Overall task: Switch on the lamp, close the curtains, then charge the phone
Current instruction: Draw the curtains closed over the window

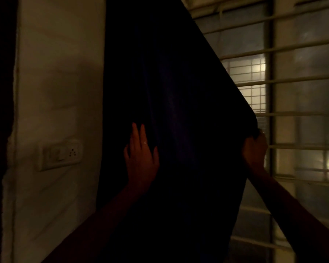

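A dark curtain hangs in front of a barred window and is stretched out diagonally toward the right. My right hand grips the curtain's right edge at mid-height, with the fabric bunched in its fist. My left hand lies flat against the curtain's front, fingers straight and pointing up, with a ring on one finger. The right part of the window stays uncovered. No lamp or phone is in view.
A white wall stands left of the curtain, with a switch and socket plate on it at hand height. The window has horizontal bars and frosted panes with light behind. The far left edge is dark.
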Available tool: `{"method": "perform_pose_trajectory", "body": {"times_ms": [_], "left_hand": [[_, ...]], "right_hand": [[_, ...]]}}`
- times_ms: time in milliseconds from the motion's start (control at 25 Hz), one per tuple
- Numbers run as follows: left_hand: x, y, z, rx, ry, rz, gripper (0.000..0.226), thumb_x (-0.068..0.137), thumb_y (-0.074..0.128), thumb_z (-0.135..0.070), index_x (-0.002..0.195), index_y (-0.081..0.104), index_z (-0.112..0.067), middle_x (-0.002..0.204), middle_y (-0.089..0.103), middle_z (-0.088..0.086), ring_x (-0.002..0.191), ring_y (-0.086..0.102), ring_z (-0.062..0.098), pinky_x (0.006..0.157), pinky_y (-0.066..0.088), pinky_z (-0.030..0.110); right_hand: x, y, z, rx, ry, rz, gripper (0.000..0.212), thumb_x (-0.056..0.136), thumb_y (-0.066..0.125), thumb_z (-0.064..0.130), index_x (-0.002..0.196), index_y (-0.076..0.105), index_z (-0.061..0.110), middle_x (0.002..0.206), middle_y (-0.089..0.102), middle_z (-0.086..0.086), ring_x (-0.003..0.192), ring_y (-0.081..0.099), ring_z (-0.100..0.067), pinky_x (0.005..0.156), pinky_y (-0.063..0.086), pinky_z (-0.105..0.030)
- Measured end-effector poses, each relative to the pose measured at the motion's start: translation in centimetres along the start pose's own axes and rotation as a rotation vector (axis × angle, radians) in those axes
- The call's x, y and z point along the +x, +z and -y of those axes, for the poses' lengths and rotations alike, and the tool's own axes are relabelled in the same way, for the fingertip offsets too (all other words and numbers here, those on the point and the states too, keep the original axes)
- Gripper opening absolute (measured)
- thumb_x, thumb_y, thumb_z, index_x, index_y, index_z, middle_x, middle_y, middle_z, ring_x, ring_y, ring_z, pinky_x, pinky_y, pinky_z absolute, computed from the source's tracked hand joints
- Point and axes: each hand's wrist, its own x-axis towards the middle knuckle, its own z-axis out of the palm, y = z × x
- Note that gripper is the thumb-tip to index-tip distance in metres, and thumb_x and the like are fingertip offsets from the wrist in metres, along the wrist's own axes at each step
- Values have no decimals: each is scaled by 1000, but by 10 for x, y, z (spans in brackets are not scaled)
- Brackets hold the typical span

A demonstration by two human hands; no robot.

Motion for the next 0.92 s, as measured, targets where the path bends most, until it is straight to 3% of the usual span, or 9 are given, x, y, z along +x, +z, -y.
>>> {"method": "perform_pose_trajectory", "body": {"times_ms": [80,240,440,520,600,720,920], "left_hand": [[16,-5,-41,-35,72,-10,65,91,43,-35,147,13,-19,160,4,6,146,13,24,114,18,50],[67,-9,-134,-212,200,18,59,93,39,-43,145,25,-20,159,14,4,145,18,22,116,22,43],[145,-8,-212,-291,57,106,70,85,48,-55,145,17,-35,159,0,16,145,8,36,114,19,54],[171,-1,-214,-321,-93,142,77,84,56,-46,146,13,-34,158,0,20,144,8,40,114,20,55],[186,10,-208,-394,-175,188,80,84,60,-25,147,11,-27,156,13,20,142,19,39,113,28,50],[189,25,-209,-483,-107,114,71,88,49,-3,148,14,-16,148,34,18,134,38,33,107,39,39],[193,47,-262,-638,65,92,72,89,43,6,148,9,-17,152,27,17,132,39,30,102,39,28]], "right_hand": [[12,-21,9,-37,-7,41,20,92,36,16,90,56,14,80,53,-8,80,50,-24,75,31,-34],[17,-41,13,-155,-46,111,32,92,37,4,117,56,-2,101,62,-20,92,58,-29,73,35,-31],[2,-28,-8,-99,-115,288,19,95,42,18,105,57,12,84,59,0,79,55,-20,70,42,-38],[-2,-27,-13,-70,-127,382,17,96,44,24,97,58,15,79,60,4,71,57,-16,67,45,-36],[-3,-26,-13,-57,-138,463,16,97,44,25,88,56,20,74,58,6,64,55,-9,61,42,-25],[0,-22,-14,-66,-176,553,19,96,43,30,90,58,19,75,60,5,60,55,-5,58,40,-19],[22,-29,-25,-14,-227,463,14,96,43,29,90,56,31,81,63,9,72,60,-6,65,47,-24]]}}
